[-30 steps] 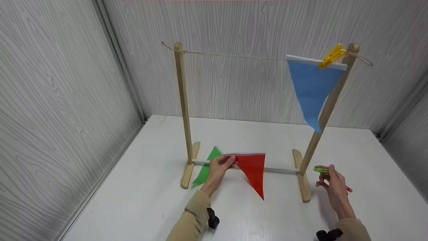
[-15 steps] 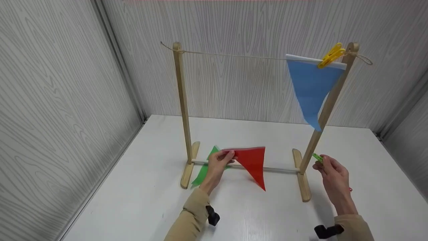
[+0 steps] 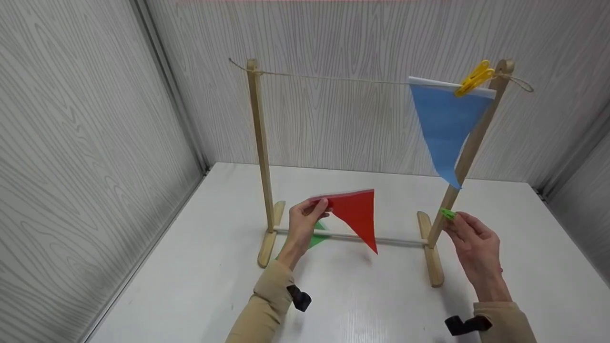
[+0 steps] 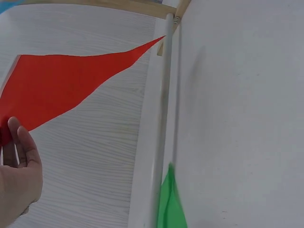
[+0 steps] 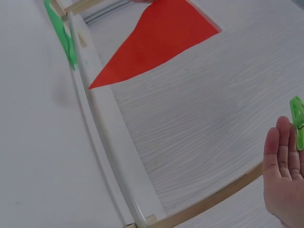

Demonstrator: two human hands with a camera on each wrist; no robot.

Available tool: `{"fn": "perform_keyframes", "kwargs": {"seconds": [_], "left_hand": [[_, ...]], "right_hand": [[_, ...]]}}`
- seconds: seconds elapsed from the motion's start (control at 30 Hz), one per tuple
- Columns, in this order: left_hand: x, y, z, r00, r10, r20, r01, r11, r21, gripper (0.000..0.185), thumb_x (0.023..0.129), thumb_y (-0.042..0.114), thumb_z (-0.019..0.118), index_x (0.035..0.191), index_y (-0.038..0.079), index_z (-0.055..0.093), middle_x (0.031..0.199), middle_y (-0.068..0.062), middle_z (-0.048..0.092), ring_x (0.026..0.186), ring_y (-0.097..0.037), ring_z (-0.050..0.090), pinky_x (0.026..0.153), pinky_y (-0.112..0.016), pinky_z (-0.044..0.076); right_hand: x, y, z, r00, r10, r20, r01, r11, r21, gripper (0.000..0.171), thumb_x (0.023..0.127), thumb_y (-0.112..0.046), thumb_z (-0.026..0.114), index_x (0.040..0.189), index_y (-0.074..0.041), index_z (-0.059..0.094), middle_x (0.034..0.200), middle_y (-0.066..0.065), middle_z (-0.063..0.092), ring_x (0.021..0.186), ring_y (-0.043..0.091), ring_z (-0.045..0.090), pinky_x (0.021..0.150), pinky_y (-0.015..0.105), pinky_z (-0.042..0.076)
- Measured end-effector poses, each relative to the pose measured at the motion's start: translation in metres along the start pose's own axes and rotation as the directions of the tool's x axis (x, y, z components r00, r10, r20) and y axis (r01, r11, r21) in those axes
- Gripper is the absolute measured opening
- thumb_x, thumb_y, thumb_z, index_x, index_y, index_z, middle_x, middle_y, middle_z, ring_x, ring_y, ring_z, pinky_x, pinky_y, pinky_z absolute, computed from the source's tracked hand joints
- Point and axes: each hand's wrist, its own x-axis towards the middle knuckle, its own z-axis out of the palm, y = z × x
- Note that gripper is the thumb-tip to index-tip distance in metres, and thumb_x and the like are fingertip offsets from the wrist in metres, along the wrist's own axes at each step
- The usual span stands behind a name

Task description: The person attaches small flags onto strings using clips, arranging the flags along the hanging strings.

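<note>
Held up by its white top edge, a red triangular flag [image 3: 357,212] is pinched by my left hand [image 3: 301,226] at its left corner. The flag's tip hangs down to the right; the left wrist view shows the red flag [image 4: 61,78] spread out flat. My right hand [image 3: 476,247] pinches a green clothespin [image 3: 448,214] beside the right post. In the right wrist view the green clothespin [image 5: 298,114] points upward from the fingers. A blue flag [image 3: 443,124] hangs from the string [image 3: 333,78] under a yellow clothespin [image 3: 474,80].
Two wooden posts [image 3: 259,143] carry the string, joined low down by a white rod [image 3: 402,241]. A green flag [image 3: 318,240] lies by the rod, partly behind the left arm. A small red thing [image 3: 501,270] peeks out behind the right wrist. Wood-patterned walls surround the white table [image 3: 200,228].
My left hand has lifted the red flag upward and slightly left. My right hand has risen with the green clothespin, moving closer to the right post.
</note>
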Motion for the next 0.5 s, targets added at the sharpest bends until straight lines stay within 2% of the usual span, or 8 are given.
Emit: {"fn": "perform_keyframes", "kwargs": {"seconds": [0.23,0.5], "left_hand": [[-0.001,0.016,0.002,1.000,0.020,-0.020,-0.020,0.999,0.033,0.029,0.098,0.018,0.066,0.119,-0.001,0.070,0.104,-0.007,0.077,0.094,-0.015,0.070,0.092,-0.029,0.058],[0.003,0.033,0.007,0.997,0.068,-0.023,-0.067,0.997,0.040,0.026,0.097,0.014,0.068,0.114,-0.006,0.070,0.094,-0.003,0.076,0.088,-0.013,0.069,0.088,-0.028,0.059]], "right_hand": [[-0.001,-0.003,0.016,0.997,-0.066,0.031,0.066,0.998,-0.012,0.026,0.101,0.008,0.048,0.117,0.001,0.067,0.112,0.010,0.072,0.107,0.019,0.074,0.096,0.029,0.055],[-0.001,-0.006,0.042,0.991,-0.122,0.053,0.119,0.991,0.061,0.027,0.100,0.010,0.049,0.119,0.005,0.067,0.111,0.011,0.071,0.103,0.021,0.074,0.095,0.028,0.056]]}}
